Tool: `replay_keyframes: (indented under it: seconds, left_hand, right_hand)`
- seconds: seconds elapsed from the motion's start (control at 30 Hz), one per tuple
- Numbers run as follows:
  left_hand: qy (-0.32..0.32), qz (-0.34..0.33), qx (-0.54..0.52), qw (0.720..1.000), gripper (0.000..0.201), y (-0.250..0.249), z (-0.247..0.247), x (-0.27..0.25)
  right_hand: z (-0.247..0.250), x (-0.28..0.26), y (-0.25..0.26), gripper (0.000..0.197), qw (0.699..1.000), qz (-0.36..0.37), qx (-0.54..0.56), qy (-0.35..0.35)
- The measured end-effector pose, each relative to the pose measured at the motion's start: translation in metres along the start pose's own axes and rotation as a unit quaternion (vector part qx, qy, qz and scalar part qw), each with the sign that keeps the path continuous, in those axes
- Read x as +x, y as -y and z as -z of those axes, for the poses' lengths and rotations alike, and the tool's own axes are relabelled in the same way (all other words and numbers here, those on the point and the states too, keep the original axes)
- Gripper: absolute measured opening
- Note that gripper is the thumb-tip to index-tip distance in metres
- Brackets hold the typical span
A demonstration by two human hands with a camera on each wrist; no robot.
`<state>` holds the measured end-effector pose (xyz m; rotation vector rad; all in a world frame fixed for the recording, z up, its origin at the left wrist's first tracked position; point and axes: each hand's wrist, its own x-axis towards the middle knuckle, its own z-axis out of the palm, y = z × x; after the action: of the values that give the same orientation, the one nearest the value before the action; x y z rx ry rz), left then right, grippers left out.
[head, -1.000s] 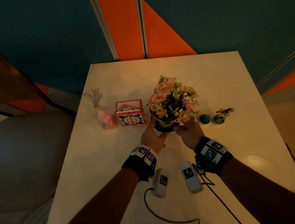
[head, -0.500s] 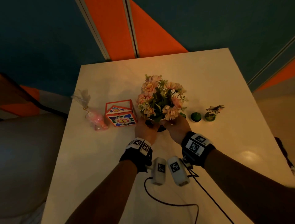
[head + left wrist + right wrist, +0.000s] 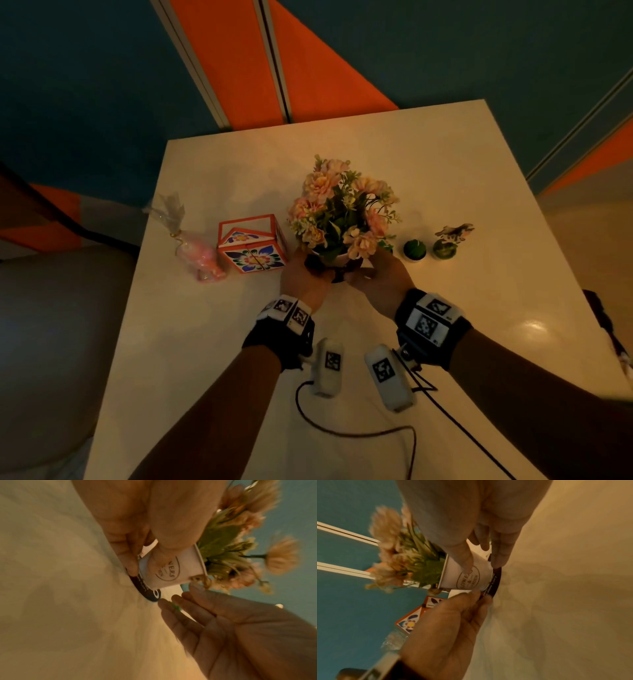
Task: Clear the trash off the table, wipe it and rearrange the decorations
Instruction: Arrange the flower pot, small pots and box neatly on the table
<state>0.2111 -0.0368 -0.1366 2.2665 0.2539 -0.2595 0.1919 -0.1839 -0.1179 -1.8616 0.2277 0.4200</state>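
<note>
A white flower pot (image 3: 337,258) with pink flowers stands on a dark round coaster (image 3: 149,593) at mid-table. My left hand (image 3: 303,277) grips the pot low down. In the left wrist view its thumb lies on the pot (image 3: 171,569) label and its fingers curl at the base. My right hand (image 3: 376,277) is on the other side. Its thumb touches the pot (image 3: 464,576) and its straight fingers reach the coaster (image 3: 495,584). The far side of the pot is hidden.
On the white table (image 3: 445,171), a floral box (image 3: 251,253) and a pink wrapped figure (image 3: 205,260) stand left of the pot. Two small green pots (image 3: 414,250) stand right of it. A black cable (image 3: 342,431) lies near the front. A pale cushion (image 3: 51,325) borders the left edge.
Both hands have stayed at the pot's base and drawn closer around it. The pot keeps its place between the box and the green pots.
</note>
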Motion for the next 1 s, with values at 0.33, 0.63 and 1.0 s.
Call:
replay_keyframes:
  seconds: [0.33, 0.63, 1.0]
  left_hand:
    - [0.086, -0.166, 0.134, 0.973, 0.040, -0.027, -0.041, -0.061]
    - [0.109, -0.165, 0.279, 0.940, 0.062, -0.064, -0.063, -0.026]
    - [0.089, -0.143, 0.343, 0.924, 0.050, -0.059, -0.085, 0.004]
  right_hand:
    - [0.067, -0.046, -0.033, 0.045, 0.986, -0.065, -0.134, -0.075]
    - [0.077, -0.005, -0.009, 0.079, 0.939, -0.087, -0.332, 0.006]
    - [0.083, 0.011, -0.008, 0.059, 0.924, -0.081, -0.374, 0.030]
